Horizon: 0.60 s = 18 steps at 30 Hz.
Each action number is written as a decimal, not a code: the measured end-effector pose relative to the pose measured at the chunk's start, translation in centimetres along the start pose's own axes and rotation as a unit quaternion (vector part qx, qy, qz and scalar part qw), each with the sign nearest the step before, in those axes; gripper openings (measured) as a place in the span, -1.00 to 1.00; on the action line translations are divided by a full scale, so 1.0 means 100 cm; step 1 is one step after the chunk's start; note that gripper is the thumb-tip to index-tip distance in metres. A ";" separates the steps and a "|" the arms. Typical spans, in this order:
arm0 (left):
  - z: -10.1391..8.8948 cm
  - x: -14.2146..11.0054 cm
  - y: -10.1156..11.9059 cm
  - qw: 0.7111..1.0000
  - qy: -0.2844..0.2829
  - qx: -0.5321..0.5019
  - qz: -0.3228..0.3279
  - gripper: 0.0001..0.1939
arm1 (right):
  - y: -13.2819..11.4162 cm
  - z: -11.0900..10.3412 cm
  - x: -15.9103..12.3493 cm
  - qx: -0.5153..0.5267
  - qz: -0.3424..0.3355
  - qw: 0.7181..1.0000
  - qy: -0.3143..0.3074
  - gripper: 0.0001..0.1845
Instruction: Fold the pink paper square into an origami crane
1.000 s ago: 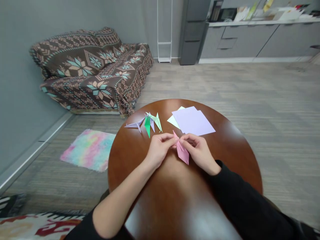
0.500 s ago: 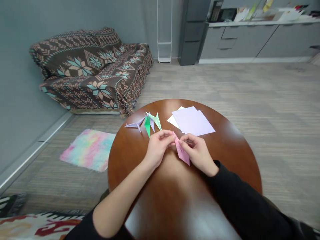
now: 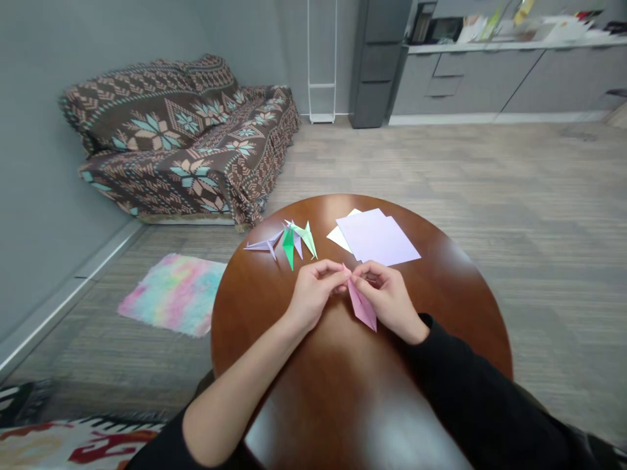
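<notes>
A pink folded paper (image 3: 363, 309) is held over the middle of the round wooden table (image 3: 328, 372). My left hand (image 3: 316, 290) pinches its narrow upper end between thumb and fingers. Close against it, my right hand (image 3: 385, 297) grips the same paper along its upper right side, fingers closed. The paper's wider lower end points down toward me, with a crease along it. My fingers cover much of the upper tip. Beyond my left hand lie several folded paper figures, among them a green one (image 3: 289, 245), a purple one (image 3: 266, 245) and a pale green one (image 3: 307, 239).
Flat purple sheets (image 3: 379, 238) lie on the table's far side, over a pale sheet (image 3: 339, 239). A sofa with a patterned cover (image 3: 181, 143) stands at the back left. A pastel fluffy rug (image 3: 174, 294) lies on the floor; grey cabinets (image 3: 480, 85) line the back right.
My left hand has moved slightly right, nearer my right hand. The paper's upper tip has shifted right and down, and its lower end has swung a little toward me.
</notes>
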<state>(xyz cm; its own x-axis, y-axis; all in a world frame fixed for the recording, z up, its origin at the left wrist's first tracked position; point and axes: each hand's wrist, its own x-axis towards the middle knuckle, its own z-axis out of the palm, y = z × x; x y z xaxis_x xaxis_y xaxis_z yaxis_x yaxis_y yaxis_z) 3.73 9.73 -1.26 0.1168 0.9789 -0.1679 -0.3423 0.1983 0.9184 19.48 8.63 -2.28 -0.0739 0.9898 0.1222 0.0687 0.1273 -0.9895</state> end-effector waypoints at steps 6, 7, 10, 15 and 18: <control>0.004 -0.001 0.000 0.999 0.022 -0.025 -0.007 -0.84 | -0.002 0.001 0.001 0.009 0.005 1.000 -0.002 -0.85; 0.004 -0.001 -0.001 0.999 0.023 -0.029 -0.008 -0.83 | -0.002 0.001 0.001 0.011 0.006 1.000 -0.002 -0.85; 0.004 0.000 0.000 0.999 0.024 -0.038 -0.011 -0.81 | -0.002 0.001 0.001 0.013 0.007 1.000 0.001 -0.87; -0.004 0.006 0.006 0.997 0.054 -0.051 0.022 -0.83 | 0.000 0.002 -0.001 0.012 0.013 1.000 0.003 -0.91; -0.005 0.005 0.009 0.998 0.041 -0.033 0.024 -0.81 | 0.001 0.001 0.000 0.015 0.012 1.000 0.016 -0.90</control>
<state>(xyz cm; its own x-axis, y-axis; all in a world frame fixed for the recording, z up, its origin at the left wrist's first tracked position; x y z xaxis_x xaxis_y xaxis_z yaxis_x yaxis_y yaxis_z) 3.03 10.45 -0.70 0.0228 0.9874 -0.1565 -0.4066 0.1521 0.9009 19.38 8.63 -2.37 -0.0401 0.9942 0.0997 0.0401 0.1013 -0.9940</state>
